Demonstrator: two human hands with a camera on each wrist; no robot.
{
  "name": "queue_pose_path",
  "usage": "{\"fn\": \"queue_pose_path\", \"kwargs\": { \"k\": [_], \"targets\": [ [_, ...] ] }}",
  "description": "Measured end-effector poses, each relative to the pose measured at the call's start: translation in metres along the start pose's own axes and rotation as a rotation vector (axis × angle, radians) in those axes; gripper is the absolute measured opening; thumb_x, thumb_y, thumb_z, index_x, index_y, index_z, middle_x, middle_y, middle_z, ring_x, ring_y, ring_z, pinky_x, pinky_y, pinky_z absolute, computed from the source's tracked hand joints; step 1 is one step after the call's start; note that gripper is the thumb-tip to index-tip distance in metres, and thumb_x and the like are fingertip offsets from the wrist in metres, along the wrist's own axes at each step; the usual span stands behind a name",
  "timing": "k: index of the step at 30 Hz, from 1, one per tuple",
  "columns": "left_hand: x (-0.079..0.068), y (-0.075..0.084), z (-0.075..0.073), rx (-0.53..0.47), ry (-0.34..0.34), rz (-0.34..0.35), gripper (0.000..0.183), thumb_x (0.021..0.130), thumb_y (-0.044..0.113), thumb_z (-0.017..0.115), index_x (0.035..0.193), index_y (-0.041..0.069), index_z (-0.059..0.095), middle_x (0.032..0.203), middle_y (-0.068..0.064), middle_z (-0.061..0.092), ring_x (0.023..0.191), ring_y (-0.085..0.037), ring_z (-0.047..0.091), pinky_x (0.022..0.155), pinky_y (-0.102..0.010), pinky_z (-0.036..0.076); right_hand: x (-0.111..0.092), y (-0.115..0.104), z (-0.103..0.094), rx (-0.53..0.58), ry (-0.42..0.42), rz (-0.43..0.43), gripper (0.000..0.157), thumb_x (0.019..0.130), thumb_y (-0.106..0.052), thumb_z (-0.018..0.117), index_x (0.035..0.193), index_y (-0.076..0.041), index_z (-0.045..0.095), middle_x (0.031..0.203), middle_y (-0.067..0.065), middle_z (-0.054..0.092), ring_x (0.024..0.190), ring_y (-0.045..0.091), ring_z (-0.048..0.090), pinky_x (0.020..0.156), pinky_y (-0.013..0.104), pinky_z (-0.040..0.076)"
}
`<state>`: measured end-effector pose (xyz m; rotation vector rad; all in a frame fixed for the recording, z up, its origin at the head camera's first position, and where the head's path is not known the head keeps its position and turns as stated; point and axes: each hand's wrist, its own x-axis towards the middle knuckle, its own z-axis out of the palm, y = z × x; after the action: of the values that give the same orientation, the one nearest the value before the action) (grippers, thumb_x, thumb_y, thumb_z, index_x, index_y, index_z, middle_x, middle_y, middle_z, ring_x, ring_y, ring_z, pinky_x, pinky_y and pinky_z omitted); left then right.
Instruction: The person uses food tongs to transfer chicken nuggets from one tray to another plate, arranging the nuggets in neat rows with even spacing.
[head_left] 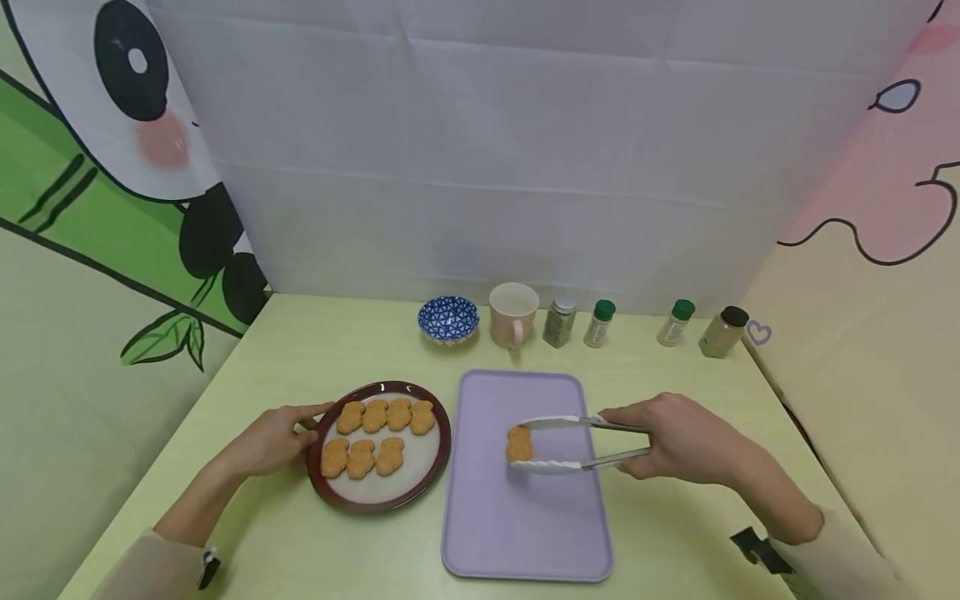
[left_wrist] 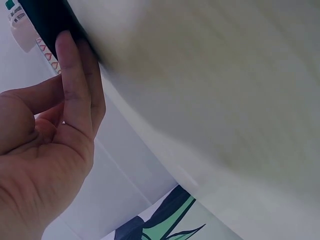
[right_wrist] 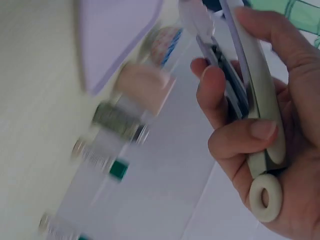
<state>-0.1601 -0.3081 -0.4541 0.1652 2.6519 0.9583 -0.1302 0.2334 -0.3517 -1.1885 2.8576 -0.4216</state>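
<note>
My right hand [head_left: 686,442] grips a pair of tongs [head_left: 615,421], its fingers wrapped round the handles in the right wrist view. Between the white tips of the tongs is one golden-brown nugget [head_left: 519,444], at the lavender tray [head_left: 525,533]; the tips stand at its far and near ends. On the left, my left hand [head_left: 272,440] holds the brown rim of a round plate [head_left: 390,501]. Fingers lie against the plate's dark underside in the left wrist view. Several like nuggets [head_left: 362,458] lie on the plate in two rows.
Along the back stand a blue patterned bowl [head_left: 448,319], a pink mug [head_left: 513,315], a grey-capped jar [head_left: 559,322], two green-capped bottles [head_left: 600,324] and a black-lidded jar [head_left: 723,332]. Behind them hangs a white cloth [head_left: 480,208]. Painted walls flank the table [head_left: 292,550].
</note>
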Motion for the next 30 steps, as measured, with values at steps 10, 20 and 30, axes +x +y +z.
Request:
{"fn": "queue_pose_path", "kwargs": {
  "k": [10, 20, 30],
  "targets": [
    [-0.002, 0.0, 0.0, 0.001, 0.008, 0.013, 0.052, 0.091, -0.002, 0.051, 0.142, 0.005, 0.042, 0.102, -0.014, 0.059, 0.063, -0.017, 0.058, 0.05, -0.03, 0.046, 0.092, -0.058, 0.029, 0.005, -0.047, -0.031, 0.05, 0.072, -0.04, 0.075, 0.116, -0.017, 0.069, 0.084, -0.012, 0.066, 0.061, 0.003, 0.05, 0.057, 0.024, 0.043],
    [-0.003, 0.003, 0.0, 0.002, 0.01, 0.009, 0.052, 0.091, -0.003, 0.051, 0.141, 0.005, 0.043, 0.101, -0.014, 0.06, 0.063, -0.017, 0.058, 0.05, -0.03, 0.046, 0.119, -0.082, 0.046, 0.022, -0.159, 0.042, 0.027, 0.07, -0.035, 0.074, 0.095, -0.024, 0.07, 0.061, -0.015, 0.051, 0.057, 0.009, 0.045, 0.051, 0.026, 0.038],
    [-0.005, 0.004, 0.0, -0.014, 0.01, -0.003, 0.052, 0.091, -0.003, 0.051, 0.142, 0.006, 0.043, 0.102, -0.015, 0.059, 0.064, -0.017, 0.059, 0.051, -0.03, 0.048, 0.121, -0.092, 0.039, 0.048, -0.203, 0.082, 0.022, 0.069, -0.035, 0.076, 0.086, -0.024, 0.067, 0.056, -0.01, 0.044, 0.052, 0.009, 0.04, 0.047, 0.026, 0.034]
  ]
}}
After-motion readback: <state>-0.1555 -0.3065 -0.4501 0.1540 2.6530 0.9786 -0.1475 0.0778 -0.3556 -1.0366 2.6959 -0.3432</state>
